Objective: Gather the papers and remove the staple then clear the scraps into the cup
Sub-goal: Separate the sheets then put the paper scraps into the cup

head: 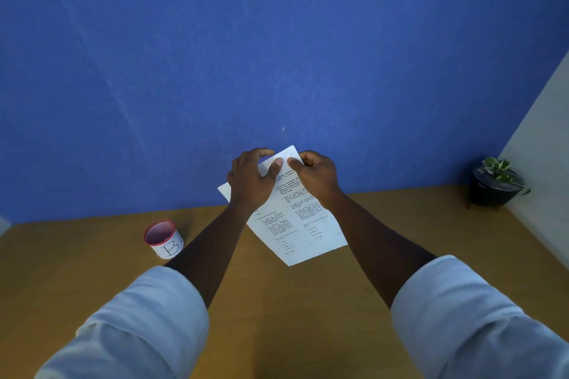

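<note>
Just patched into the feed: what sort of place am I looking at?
Probably an office desk or study corner: a wooden desk against a blue partition wall, printed papers held in both hands, and a small potted plant.

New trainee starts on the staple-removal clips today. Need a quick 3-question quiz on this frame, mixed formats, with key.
1. True or false: both hands grip the papers near their top corner.
2. The cup stands on which side of the papers from the person's view? A) left B) right C) behind them
3. Fill in: the potted plant stands at the table's far ____ corner.

Key
1. True: the left hand and the right hand pinch the sheets close together, thumbs on top.
2. A.
3. Right.
</note>
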### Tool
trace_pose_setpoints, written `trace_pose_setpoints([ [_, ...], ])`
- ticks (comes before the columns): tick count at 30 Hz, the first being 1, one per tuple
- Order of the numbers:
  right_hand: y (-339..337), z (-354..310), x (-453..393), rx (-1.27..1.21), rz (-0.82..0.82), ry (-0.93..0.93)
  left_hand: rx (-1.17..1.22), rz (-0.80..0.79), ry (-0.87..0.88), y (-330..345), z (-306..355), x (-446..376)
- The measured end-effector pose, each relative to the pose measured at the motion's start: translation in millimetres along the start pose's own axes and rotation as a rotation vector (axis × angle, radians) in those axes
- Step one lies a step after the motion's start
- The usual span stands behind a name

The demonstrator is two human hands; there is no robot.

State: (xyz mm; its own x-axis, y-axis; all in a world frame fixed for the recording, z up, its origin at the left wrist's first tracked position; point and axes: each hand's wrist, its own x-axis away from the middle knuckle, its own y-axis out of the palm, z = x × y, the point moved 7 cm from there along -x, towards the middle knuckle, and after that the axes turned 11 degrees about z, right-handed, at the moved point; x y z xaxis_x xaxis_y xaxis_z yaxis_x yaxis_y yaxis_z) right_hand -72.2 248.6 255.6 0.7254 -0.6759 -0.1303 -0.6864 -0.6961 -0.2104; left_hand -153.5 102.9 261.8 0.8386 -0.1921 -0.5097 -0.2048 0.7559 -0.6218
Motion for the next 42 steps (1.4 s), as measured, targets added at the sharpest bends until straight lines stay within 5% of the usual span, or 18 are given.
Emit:
trace_pose_setpoints([
  [7, -6.1, 5.4, -12.8, 0.109, 0.148, 0.088, 0.255, -0.069, -0.12, 15.3, -10.1, 19.9],
  [14, -6.9, 7.7, -11.8, -0.065, 0.197, 0.293, 0.452, -0.346, -0.247, 39.5, -10.4, 49.0],
  [18, -3.6, 5.3, -7.7, -0.28, 0.151, 0.45, 0.494, -0.409, -0.154, 37.7, -2.4, 57.4],
  [21, -1.4, -0.4, -4.7, -0.412, 0.105, 0.515, 0.412, -0.354, -0.074, 31.4, -2.8, 60.7],
  [27, 1.4, 1.0, -4.2, -0.412, 0.028, 0.497, 0.391, -0.27, -0.186, 30.4, -27.1, 59.6],
  [34, -12.8, 39.9, -8.0, -0.23, 0.08, 0.51, 0.405, -0.206, -0.162, 30.8, -32.2, 60.8],
  [42, -32.7, 98.1, -3.2, -0.021, 0.143, 0.581, 0.584, -0.194, -0.406, 37.9, -51.4, 59.9],
])
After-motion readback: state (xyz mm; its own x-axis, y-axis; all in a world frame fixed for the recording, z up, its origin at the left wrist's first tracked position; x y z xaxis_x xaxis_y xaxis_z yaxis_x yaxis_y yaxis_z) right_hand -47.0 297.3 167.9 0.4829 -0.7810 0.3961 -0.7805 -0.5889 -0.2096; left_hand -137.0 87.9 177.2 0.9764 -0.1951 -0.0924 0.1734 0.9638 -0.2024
